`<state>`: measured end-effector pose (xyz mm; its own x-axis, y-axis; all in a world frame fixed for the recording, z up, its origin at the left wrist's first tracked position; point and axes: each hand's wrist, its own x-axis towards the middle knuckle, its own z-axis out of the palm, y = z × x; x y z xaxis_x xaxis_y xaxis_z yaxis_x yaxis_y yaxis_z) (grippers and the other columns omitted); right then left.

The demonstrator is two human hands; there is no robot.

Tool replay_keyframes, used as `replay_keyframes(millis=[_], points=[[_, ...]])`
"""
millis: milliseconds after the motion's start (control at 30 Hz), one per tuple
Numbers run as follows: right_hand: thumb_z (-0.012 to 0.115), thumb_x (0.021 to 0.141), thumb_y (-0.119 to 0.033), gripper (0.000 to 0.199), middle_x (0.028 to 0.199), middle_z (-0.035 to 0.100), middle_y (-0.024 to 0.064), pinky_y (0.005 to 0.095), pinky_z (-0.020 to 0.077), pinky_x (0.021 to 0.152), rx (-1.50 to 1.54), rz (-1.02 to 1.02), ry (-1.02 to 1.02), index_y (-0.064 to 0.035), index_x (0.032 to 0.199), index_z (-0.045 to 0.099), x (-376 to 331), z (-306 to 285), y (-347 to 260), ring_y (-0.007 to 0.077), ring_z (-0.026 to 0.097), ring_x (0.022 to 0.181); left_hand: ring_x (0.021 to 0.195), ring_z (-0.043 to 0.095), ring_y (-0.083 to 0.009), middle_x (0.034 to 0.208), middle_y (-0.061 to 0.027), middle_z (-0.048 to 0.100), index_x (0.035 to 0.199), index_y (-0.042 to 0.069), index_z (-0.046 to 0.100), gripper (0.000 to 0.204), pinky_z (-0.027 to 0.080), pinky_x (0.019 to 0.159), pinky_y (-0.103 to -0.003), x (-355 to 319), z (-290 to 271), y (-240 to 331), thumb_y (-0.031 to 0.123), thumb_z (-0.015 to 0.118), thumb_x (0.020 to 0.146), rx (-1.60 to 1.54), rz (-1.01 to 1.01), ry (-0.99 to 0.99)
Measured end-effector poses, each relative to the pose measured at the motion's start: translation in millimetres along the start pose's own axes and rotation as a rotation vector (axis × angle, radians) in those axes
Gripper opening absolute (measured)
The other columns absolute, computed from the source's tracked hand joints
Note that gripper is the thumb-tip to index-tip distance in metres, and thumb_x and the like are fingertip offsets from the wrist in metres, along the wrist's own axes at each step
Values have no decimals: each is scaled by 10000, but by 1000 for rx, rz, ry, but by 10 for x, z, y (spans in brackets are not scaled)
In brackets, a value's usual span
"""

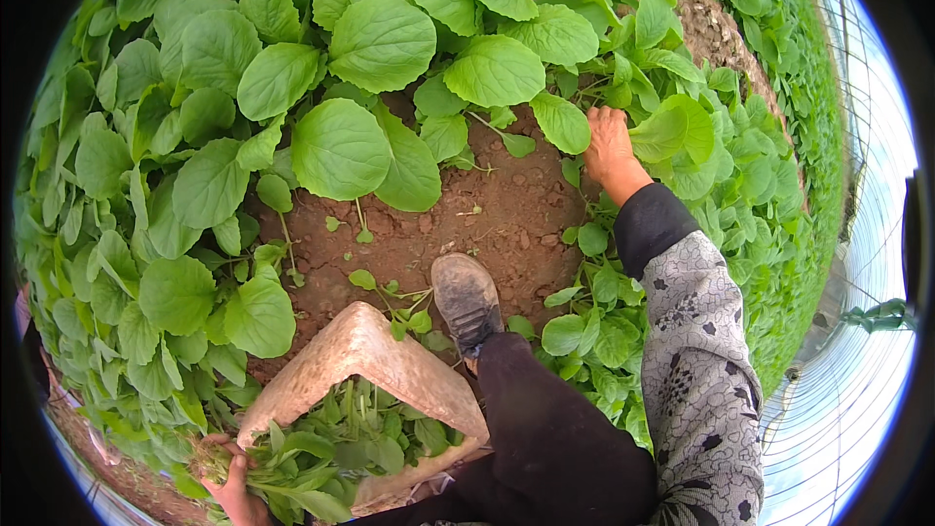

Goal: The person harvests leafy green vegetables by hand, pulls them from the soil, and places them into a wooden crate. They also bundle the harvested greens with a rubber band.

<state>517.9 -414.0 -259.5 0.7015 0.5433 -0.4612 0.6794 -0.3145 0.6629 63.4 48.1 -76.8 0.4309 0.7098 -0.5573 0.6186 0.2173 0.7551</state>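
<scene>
Left hand (235, 489) gripping greens (310, 475), right hand (613, 151) among leaves (660, 132)

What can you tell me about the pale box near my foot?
The box looks like thick-walled plastic foam, whitish but stained brown with soil. Its open mouth shows leafy greens inside, and one corner points away from the wearer. It stands beside the dark-trousered leg, just behind the shoe. The left hand is at its left corner; whether hand or leg touches it is unclear.

Brown soil (516, 200), ribbed greenhouse wall (828, 438)
</scene>
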Motion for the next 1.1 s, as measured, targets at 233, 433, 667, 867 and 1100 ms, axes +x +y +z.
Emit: replay_keyframes(millis=[233, 433, 667, 867, 1100], points=[[677, 763, -165, 258, 871, 679, 179, 434, 525, 671, 848, 168, -106, -35, 983, 642, -493, -637, 382, 333, 672, 766, 637, 555, -161, 778, -91, 588, 1128, -27, 531, 469, 459, 613, -264, -161, 101, 280, 49, 730, 710, -76, 54, 4], [651, 826, -90, 278, 802, 624, 39, 301, 500, 665, 2151, -30, -59, -21, 1091, 604, -1152, -1666, 653, 132, 619, 688, 649, 575, -156, 774, -87, 609, 1122, -31, 549, 467, 471, 617, -264, -525, -19, 531, 68, 761, 719, -145, 213, -127], [696, 859, -174, 469, 738, 564, -4, 268, 472, 630, 2343, -289, 244, -3, 1274, 561, -1902, -3191, 511, 118, 602, 669, 676, 607, -148, 899, -120, 661, 1134, -38, 567, 418, 499, 637, -260, -1132, -237, 834, 1, 696, 739, -261, 372, -378], [626, 901, -178, 281, 800, 663, 67, 301, 531, 681, 2380, -361, 318, 15, 1105, 623, -2398, -4207, -91, 149, 648, 720, 776, 633, -119, 1299, -199, 584, 1349, -37, 491, 613, 542, 747, -272, -1429, -311, 832, -51, 690, 770, -454, 490, -755], [648, 862, -27, 116, 879, 643, 23, 260, 488, 707, 2527, -258, 690, 2, 973, 638, -2553, -4784, -1424, 103, 585, 758, 1109, 549, -108, 1400, -58, 484, 1512, 49, 272, 865, 527, 782, -261, -1562, -193, 405, -28, 712, 771, -525, 389, -805]])
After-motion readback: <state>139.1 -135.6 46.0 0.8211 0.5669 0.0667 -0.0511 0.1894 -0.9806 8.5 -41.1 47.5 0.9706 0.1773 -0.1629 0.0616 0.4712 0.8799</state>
